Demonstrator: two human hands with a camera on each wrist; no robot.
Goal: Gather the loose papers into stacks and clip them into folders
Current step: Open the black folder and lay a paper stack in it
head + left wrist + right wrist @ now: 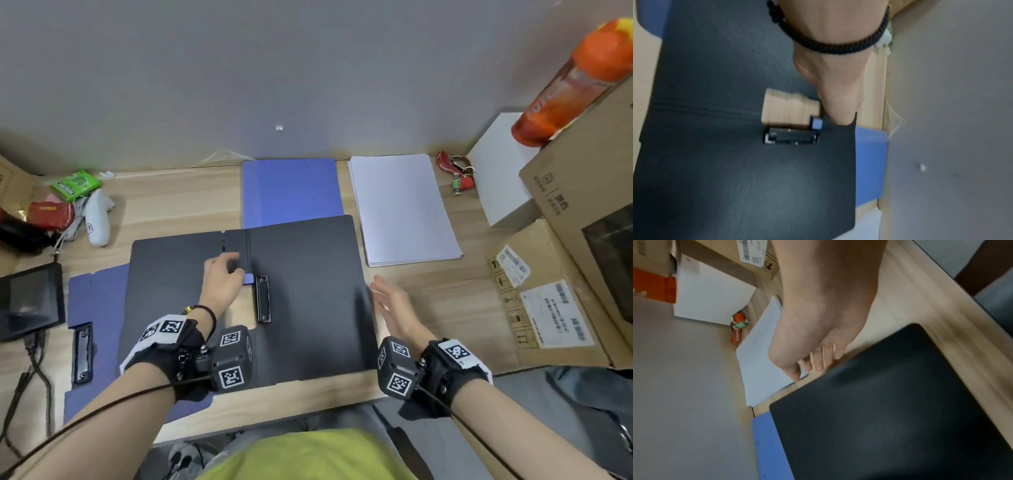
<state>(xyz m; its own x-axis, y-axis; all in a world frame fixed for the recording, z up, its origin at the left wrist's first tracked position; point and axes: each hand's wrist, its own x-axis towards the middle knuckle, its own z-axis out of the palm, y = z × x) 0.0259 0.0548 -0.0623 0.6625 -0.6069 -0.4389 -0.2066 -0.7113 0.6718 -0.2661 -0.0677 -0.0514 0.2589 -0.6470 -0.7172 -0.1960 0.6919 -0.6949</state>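
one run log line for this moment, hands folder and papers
left hand: on open black folder near clip | right hand: open, beside folder edge | paper stack: unclipped on desk

A pale wood-grain worktop (pixel 178 205) carries an open black folder (pixel 308 291) at its middle; a blue folder (pixel 291 192) lies behind it, partly under its far edge; another blue folder (pixel 96 298) sticks out at its left; a stack of white papers (pixel 404 209) lies to the right; cardboard boxes (pixel 548 301) and a white box (pixel 500 174) stand at the right end; a green packet (pixel 76 184) and a small dark screen (pixel 30 301) sit at the left.
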